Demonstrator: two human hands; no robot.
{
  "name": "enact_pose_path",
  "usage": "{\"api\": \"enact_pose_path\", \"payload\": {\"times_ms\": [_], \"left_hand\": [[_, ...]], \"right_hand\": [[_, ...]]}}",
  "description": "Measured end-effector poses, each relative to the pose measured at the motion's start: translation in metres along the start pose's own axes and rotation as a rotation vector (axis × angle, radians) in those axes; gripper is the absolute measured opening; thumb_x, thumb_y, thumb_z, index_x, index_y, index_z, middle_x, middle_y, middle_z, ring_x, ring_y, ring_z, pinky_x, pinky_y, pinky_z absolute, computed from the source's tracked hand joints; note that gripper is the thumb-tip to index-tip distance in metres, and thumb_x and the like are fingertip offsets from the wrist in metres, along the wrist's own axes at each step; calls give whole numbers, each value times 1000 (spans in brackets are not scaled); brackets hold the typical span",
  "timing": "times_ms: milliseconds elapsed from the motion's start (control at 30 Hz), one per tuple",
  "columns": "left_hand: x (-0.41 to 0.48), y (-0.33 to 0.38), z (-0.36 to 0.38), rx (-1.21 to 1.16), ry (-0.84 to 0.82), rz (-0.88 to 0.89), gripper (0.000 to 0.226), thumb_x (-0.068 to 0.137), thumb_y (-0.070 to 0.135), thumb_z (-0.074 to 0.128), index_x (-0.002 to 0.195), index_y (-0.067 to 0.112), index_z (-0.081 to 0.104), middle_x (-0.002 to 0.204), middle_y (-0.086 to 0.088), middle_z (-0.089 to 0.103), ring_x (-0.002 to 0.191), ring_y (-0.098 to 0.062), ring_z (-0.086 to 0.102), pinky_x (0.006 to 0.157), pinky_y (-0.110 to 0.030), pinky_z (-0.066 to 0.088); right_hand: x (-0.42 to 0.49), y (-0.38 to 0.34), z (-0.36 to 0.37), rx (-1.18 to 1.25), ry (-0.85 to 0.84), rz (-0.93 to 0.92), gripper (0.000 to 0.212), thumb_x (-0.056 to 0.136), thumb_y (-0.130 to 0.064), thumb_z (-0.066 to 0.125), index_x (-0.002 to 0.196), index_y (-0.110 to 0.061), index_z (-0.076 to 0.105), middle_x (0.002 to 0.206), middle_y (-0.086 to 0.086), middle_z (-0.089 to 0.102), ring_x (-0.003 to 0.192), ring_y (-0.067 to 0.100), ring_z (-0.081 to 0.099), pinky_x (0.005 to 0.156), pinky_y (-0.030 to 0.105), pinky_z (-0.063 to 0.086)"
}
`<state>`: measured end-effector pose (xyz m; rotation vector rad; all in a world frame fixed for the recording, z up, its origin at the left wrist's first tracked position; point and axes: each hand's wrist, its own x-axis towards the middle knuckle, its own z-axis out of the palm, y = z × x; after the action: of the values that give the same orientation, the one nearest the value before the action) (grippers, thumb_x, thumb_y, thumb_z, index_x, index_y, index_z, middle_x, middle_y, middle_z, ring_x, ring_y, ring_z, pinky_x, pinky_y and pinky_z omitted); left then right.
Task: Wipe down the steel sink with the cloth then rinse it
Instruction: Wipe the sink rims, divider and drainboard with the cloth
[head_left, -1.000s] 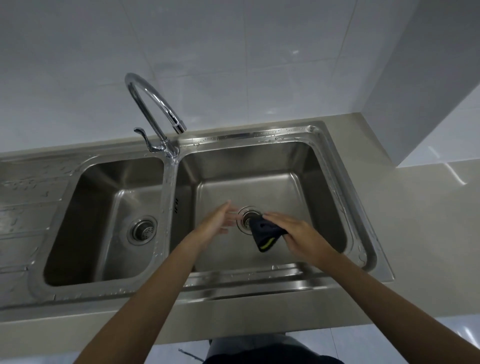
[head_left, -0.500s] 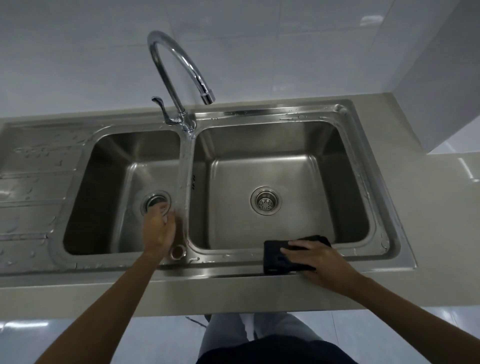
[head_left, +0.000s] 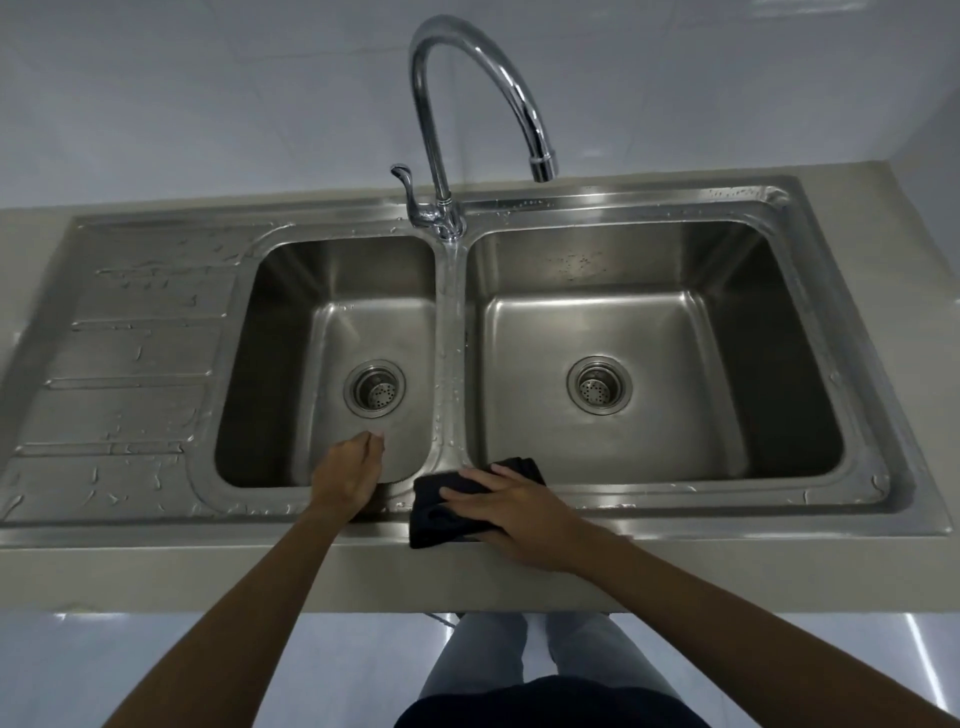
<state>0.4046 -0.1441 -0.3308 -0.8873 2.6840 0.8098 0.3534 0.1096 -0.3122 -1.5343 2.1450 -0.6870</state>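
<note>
A double-bowl steel sink (head_left: 675, 208) with a drainboard on the left fills the counter. A dark cloth (head_left: 441, 512) lies on the sink's front rim, near the divider between the bowls. My right hand (head_left: 511, 512) presses flat on the cloth, fingers spread over it. My left hand (head_left: 349, 475) rests at the front edge of the left bowl, fingers loosely curled, with nothing in it. The curved chrome tap (head_left: 467, 98) stands behind the divider, its spout over the right bowl; no water runs.
Each bowl has a round drain strainer, left (head_left: 375, 388) and right (head_left: 598, 384). Water drops lie on the drainboard (head_left: 130, 364) and rim. Beige counter (head_left: 467, 577) surrounds the sink; a white tiled wall stands behind.
My right hand carried the cloth from the right bowl's drain to the front rim and slid it left toward the divider. My left hand moved from the right bowl to the left bowl's front edge.
</note>
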Motion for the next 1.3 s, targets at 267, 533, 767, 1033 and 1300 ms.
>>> {"api": "enact_pose_path", "payload": {"times_ms": [267, 533, 767, 1033, 1300], "left_hand": [[-1, -16, 4, 108, -71, 7, 52, 98, 47, 28, 85, 14, 67, 83, -6, 68, 81, -25, 63, 81, -39, 50], [-6, -12, 6, 146, -88, 71, 51, 97, 46, 28, 85, 17, 68, 81, -5, 69, 82, -23, 64, 82, -38, 50], [-6, -14, 8, 189, -103, 103, 54, 98, 48, 25, 84, 17, 68, 80, -3, 69, 80, -22, 64, 82, -38, 51], [-8, -10, 6, 144, -58, 78, 58, 101, 42, 23, 78, 11, 66, 76, -8, 67, 76, -26, 65, 78, -38, 53], [-9, -9, 5, 147, 7, 102, 58, 102, 40, 21, 90, 11, 70, 89, -9, 72, 85, -27, 66, 79, -34, 48]], "right_hand": [[17, -15, 13, -28, 4, 35, 49, 92, -21, 27, 139, -18, 43, 147, -4, 40, 142, 16, 20, 116, 36, 7], [-87, 37, -20, -104, 115, 239, 51, 90, -25, 43, 141, -24, 40, 144, -17, 36, 139, 8, 25, 116, 34, 16], [-70, 19, -23, -135, 255, 209, 42, 83, -27, 54, 124, -21, 61, 123, -5, 62, 119, 11, 46, 92, 23, 38], [34, -8, 23, -72, 93, 71, 47, 95, -18, 41, 141, -22, 38, 151, -8, 29, 143, 15, 6, 115, 36, 0], [108, 55, -26, -91, 157, 193, 52, 93, -6, 50, 142, -19, 38, 153, -3, 25, 144, 20, 11, 117, 48, 7]]}}
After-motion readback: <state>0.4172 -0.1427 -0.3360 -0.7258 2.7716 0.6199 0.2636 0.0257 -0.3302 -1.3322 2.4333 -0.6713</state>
